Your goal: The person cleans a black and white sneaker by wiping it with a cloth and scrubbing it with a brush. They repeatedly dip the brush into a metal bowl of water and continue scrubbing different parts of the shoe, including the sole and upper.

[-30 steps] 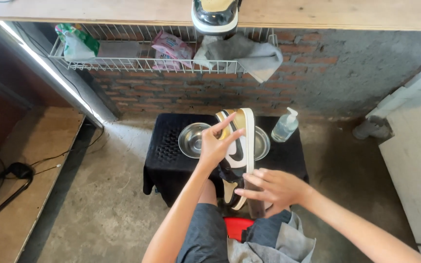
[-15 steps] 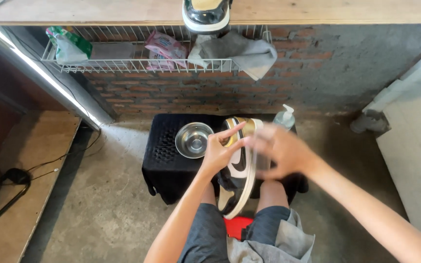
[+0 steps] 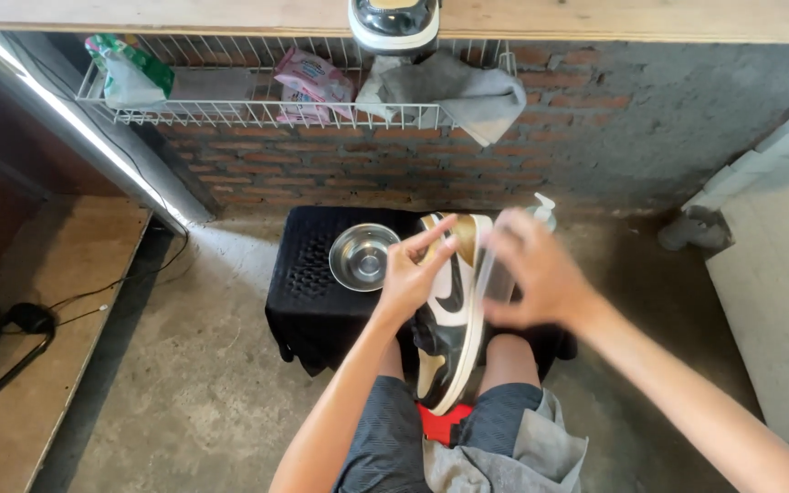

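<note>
I sit with a black, white and gold sneaker held upright over my knees, sole edge to the right. My left hand grips the sneaker's upper side, index finger stretched out. My right hand is beside the sole near the toe, closed around a small pale object that is too blurred to name. A pump bottle stands just behind my right hand.
A steel bowl rests on a low black crate in front of my knees. A wire shelf on the brick wall holds packets and a grey cloth. Another grey cloth lies on my lap. Cables lie at left.
My right hand rose from my lap to the sneaker's sole edge, and now carries a small pale object. The left hand kept hold of the sneaker.
</note>
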